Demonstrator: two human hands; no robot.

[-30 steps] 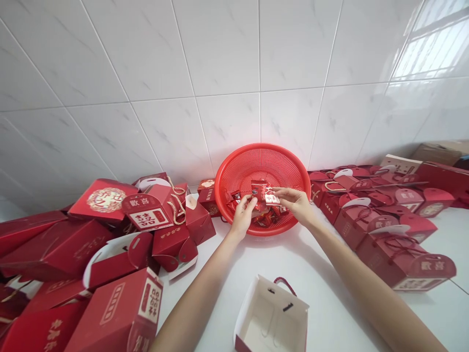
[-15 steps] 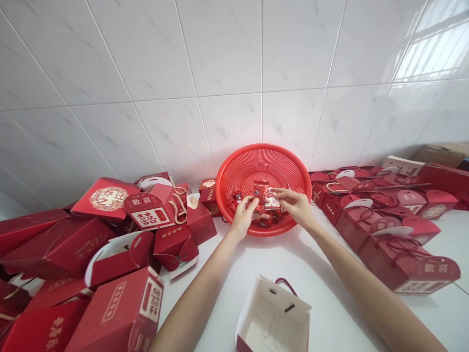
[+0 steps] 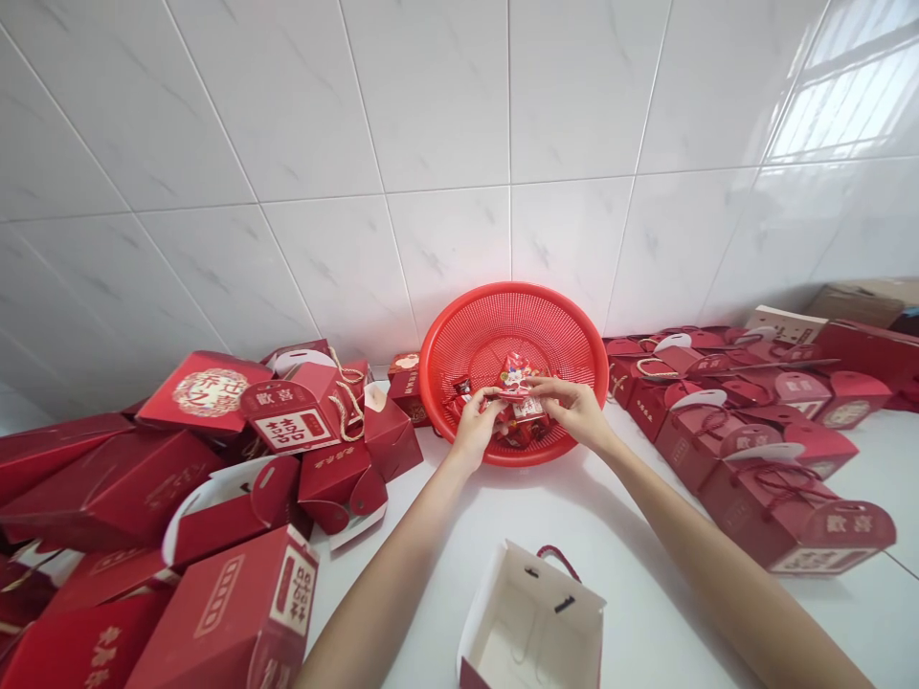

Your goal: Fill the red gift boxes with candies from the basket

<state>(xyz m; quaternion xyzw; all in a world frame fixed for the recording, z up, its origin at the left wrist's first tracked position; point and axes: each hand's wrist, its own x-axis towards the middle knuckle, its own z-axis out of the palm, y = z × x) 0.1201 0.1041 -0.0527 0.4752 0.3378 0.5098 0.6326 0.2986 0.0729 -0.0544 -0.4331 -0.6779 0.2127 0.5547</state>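
Over the red plastic basket, my left hand is closed, thumb and fingers pinching one edge of a small red wrapped sweet. At that sweet's other edge, my right hand is also closed in a pinch. Just below my right fingertips shows a white-and-red packet; whether those fingers touch it I cannot tell. More shiny red packets lie in the bottom of the basket, partly covered by my hands. Nearer to me stands an open red gift box, its pale inside facing up.
Red gift boxes are heaped on the left of the white table. Closed boxes with rope handles stand in rows on the right. A tiled wall rises behind the basket, and a brown carton sits far right.
My hands have turned the sweet they hold so it now shows edge-on. A brightly printed packet behind it has come into view. The view has shifted slightly.
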